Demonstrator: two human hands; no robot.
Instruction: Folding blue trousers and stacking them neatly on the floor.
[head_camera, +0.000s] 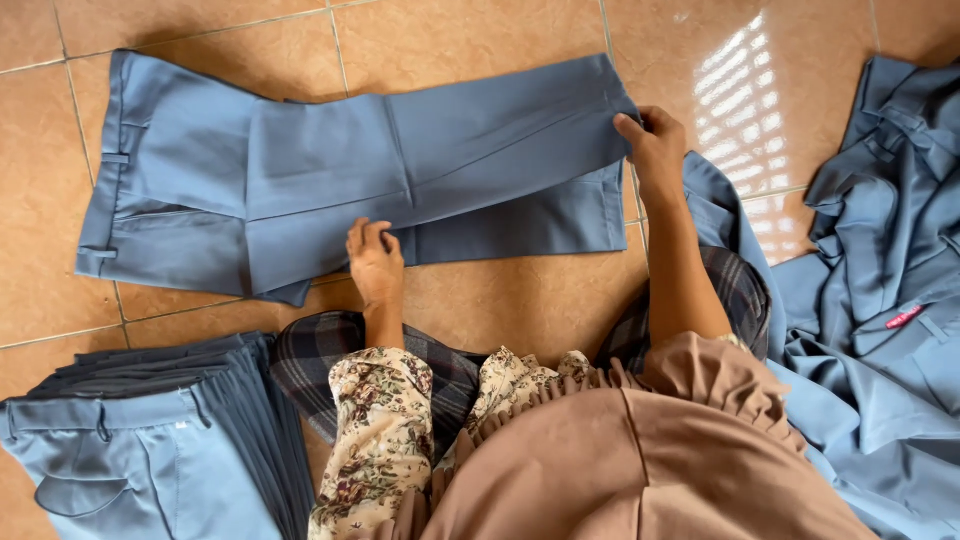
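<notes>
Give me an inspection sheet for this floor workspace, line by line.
Surface: tan tiled floor, glare patch at upper right.
Job's things: blue trousers laid flat, legs folded over toward the waistband.
Clutter: stack of folded blue trousers lower left; loose heap of blue garments at right.
Grippers: left hand presses the fold's near edge; right hand pinches the leg hems.
Cables: nothing seen.
Surroundings: person's floral sleeve, brown ruffled garment, plaid cloth.
</notes>
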